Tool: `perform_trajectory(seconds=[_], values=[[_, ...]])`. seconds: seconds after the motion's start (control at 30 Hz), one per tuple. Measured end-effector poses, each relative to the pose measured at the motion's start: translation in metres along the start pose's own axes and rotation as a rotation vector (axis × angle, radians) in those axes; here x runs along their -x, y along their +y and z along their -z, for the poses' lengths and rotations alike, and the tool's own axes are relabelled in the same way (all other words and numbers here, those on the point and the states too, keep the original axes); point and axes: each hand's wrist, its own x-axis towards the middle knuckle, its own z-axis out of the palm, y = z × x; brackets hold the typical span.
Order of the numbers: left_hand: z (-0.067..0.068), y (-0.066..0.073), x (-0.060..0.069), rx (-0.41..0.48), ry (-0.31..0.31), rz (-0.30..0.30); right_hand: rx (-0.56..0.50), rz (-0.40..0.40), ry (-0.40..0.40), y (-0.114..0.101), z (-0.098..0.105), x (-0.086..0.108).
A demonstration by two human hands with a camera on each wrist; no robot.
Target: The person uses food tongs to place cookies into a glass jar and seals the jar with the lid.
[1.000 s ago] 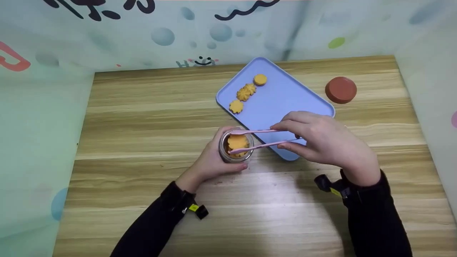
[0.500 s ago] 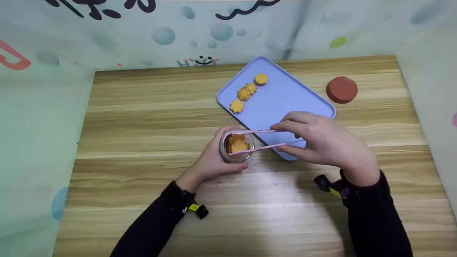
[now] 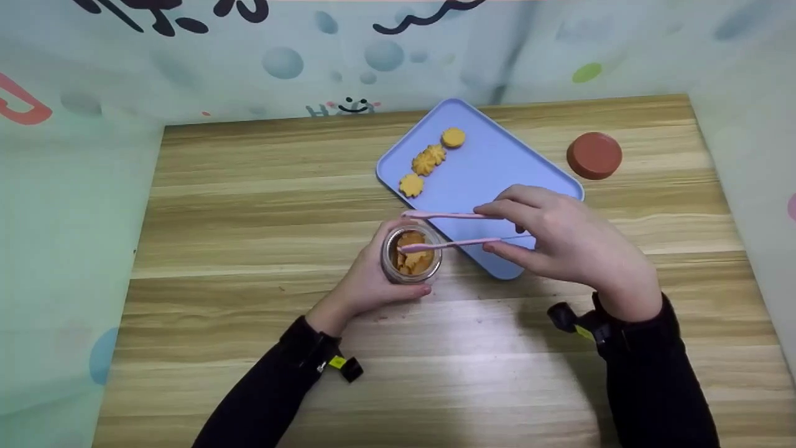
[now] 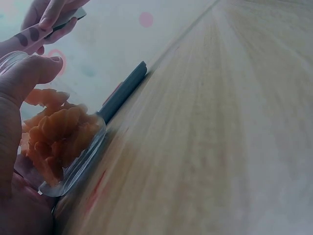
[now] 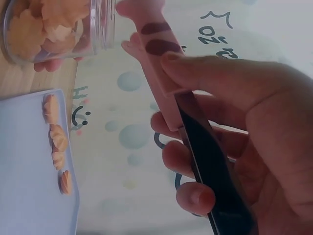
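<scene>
My left hand is wrapped around a glass jar of cookies, standing on the table; the left wrist view shows the cookies through its wall. With thumb and fingers, my right hand holds pink-tipped tongs, their arms spread and nothing between them. The tips are over the jar's mouth and its far rim. In the right wrist view the tongs are outside the jar, beyond its opening. Several cookies lie in a row on the blue tray.
A round red-brown lid lies to the right of the tray, near the back of the wooden table. Behind the table's back edge is a patterned light wall covering. The tray's near corner reaches under the right hand.
The cookie that was between the tong tips at the jar's mouth has dropped into the jar. The tongs and right hand have shifted slightly up and away. The left hand stays still.
</scene>
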Motion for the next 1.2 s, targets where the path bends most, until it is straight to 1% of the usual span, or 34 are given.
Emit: perform_trajectory(seconds=[0.07, 0.23, 0.33, 0.4, 0.47, 0.57, 0.63, 0.7, 0.77, 0.87, 1.03, 1.2], values=[[0.000, 0.000, 0.000, -0.015, 0.004, 0.007, 0.003, -0.023, 0.012, 0.002, 0.000, 0.000], [0.000, -0.001, 0.000, -0.006, 0.009, -0.006, 0.000, -0.077, 0.045, 0.010, -0.004, -0.002], [0.000, -0.001, 0.000, -0.001, 0.015, -0.016, 0.010, -0.102, 0.101, 0.018, -0.009, -0.004], [0.000, -0.002, 0.000, -0.003, 0.019, -0.018, 0.015, -0.137, 0.155, 0.024, -0.013, -0.005], [0.000, -0.002, 0.000, 0.005, 0.015, -0.022, 0.018, -0.188, 0.220, 0.031, -0.018, -0.006], [-0.001, -0.002, -0.001, 0.015, 0.010, -0.016, 0.026, -0.291, 0.305, 0.045, -0.027, -0.006], [-0.001, -0.001, 0.000, 0.012, 0.011, -0.010, 0.023, -0.368, 0.345, 0.055, -0.035, -0.006], [-0.001, 0.000, 0.000, 0.010, 0.013, -0.007, 0.015, -0.453, 0.362, 0.065, -0.043, -0.006], [-0.001, 0.000, 0.000, 0.005, 0.013, -0.007, 0.000, -0.530, 0.360, 0.073, -0.050, -0.006], [0.000, 0.001, 0.000, 0.003, 0.007, -0.007, -0.003, -0.615, 0.324, 0.082, -0.059, -0.006], [0.000, 0.000, 0.000, -0.007, 0.007, -0.003, -0.014, -0.662, 0.244, 0.088, -0.071, -0.007], [0.000, -0.001, 0.000, -0.001, 0.008, -0.001, -0.039, -0.713, 0.195, 0.087, -0.079, -0.011]])
